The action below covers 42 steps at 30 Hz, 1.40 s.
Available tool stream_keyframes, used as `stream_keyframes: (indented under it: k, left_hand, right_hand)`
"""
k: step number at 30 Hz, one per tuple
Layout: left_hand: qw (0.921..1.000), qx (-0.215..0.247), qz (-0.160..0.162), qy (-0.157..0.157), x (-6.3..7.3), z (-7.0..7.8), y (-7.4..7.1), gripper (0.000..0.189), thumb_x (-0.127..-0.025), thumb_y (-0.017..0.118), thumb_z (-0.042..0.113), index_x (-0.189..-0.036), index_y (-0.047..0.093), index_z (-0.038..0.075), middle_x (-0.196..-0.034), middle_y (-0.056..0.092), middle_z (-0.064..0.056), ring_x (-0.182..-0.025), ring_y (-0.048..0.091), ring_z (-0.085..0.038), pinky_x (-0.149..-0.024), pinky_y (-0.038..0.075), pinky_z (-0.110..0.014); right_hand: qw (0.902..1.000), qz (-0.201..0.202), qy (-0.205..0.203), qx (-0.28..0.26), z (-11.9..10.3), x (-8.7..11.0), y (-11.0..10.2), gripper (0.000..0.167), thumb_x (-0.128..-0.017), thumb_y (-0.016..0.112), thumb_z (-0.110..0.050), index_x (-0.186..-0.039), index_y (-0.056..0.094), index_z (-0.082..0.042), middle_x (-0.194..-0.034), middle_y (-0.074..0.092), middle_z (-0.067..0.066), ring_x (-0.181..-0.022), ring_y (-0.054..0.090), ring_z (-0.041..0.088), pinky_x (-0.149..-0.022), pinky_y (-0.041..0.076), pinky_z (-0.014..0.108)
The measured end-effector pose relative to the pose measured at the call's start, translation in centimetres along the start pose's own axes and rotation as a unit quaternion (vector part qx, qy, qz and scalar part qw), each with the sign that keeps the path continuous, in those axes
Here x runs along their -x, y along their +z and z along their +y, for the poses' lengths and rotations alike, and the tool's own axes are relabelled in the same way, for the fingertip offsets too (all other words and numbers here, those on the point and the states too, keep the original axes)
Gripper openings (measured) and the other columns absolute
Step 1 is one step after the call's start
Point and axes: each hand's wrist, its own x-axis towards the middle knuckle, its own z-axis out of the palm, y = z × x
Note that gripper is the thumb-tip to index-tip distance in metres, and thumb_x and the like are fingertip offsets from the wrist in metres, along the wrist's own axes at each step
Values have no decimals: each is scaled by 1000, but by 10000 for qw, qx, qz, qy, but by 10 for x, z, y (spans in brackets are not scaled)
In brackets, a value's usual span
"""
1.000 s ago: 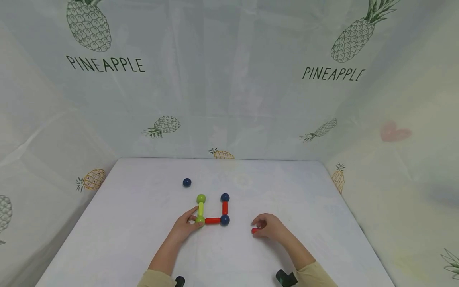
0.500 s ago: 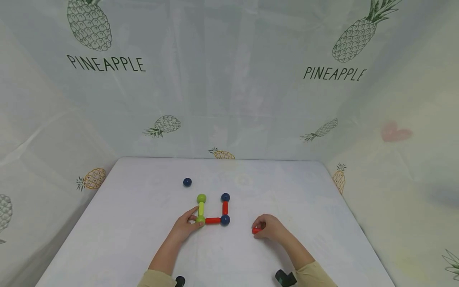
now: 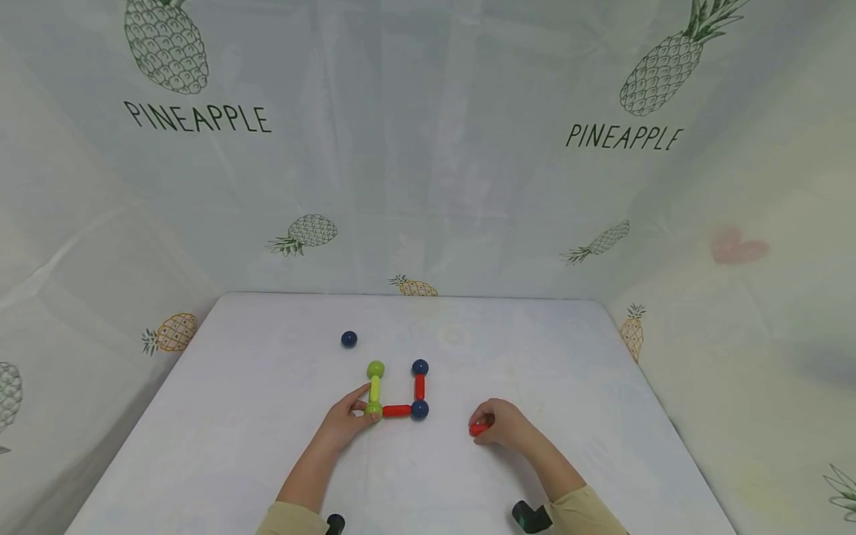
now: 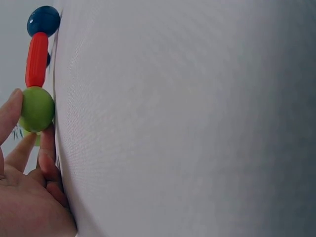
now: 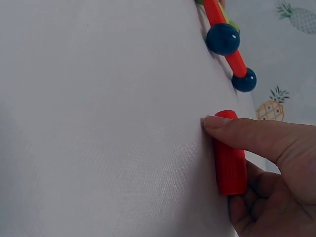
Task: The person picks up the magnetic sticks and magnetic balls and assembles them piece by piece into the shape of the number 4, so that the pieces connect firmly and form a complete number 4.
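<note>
My left hand point(image 3: 346, 425) pinches the near green ball point(image 4: 37, 109) of a U-shaped toy frame lying on the table. From that ball a light green rod point(image 3: 375, 389) runs back to a second green ball point(image 3: 376, 369). To its right a red rod point(image 3: 397, 411) joins a blue ball point(image 3: 419, 409). Another red rod point(image 3: 419, 386) goes back from there to a far blue ball point(image 3: 420, 367). Right of the frame, my right hand point(image 3: 506, 425) holds a loose red rod point(image 5: 230, 165) between thumb and fingers, low over or on the table; contact cannot be told.
A loose blue ball point(image 3: 349, 339) sits behind the frame, to the left. The white table point(image 3: 535, 349) is enclosed by pale cloth point(image 3: 428, 163) printed with pineapples. Dark wrist cameras point(image 3: 531, 517) show near the sleeves.
The red rod shows slightly more between my right fingers than a second ago. The left hand and the toy frame have stayed in place.
</note>
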Motion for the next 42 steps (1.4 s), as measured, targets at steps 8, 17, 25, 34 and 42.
stream_keyframes:
  k: [8, 17, 25, 34, 42]
  left_hand:
    - [10000, 56, -21, 12, 1, 0, -2, 69, -82, 79, 19, -144, 48, 10, -103, 61, -4, -87, 50, -22, -71, 39, -33]
    - [10000, 71, -21, -23, 0, 3, -2, 69, -83, 78, 19, -144, 48, 10, -102, 61, -4, -85, 49, -21, -69, 38, -32]
    - [10000, 48, -50, -68, 1, 2, -2, 69, -83, 78, 20, -144, 48, 9, -103, 61, -5, -87, 47, -23, -69, 36, -32]
    - [9999, 43, -85, -36, 1, 1, -1, 69, -83, 78, 20, -144, 48, 9, -101, 60, -4, -86, 48, -23, -68, 36, -32]
    - [10000, 15, -61, -4, 1, 1, 0, 68, -83, 78, 20, -143, 49, 8, -102, 61, -5, -86, 46, -22, -67, 35, -31]
  right_hand:
    - [9999, -39, 19, -142, -4, -2, -2, 24, -69, 86, -2, -84, 70, -12, -80, 57, -4, -78, 50, 16, -72, 44, 34]
    - [9990, -252, 204, -303, -17, -5, -1, 20, -75, 84, -11, -92, 72, -14, -84, 60, -4, -82, 52, 16, -73, 47, 32]
    - [9989, -271, -10, -385, -31, -3, 4, 19, -78, 81, -10, -94, 73, -11, -86, 61, -4, -81, 51, 17, -72, 46, 32]
    - [9972, -433, -113, -604, -43, 0, 16, 18, -80, 79, -7, -97, 74, -11, -86, 62, -4, -80, 52, 17, -70, 47, 30]
    - [9915, -617, 89, -1143, -53, 2, 25, 17, -83, 75, -6, -100, 73, -9, -87, 62, 0, -79, 55, 19, -68, 51, 32]
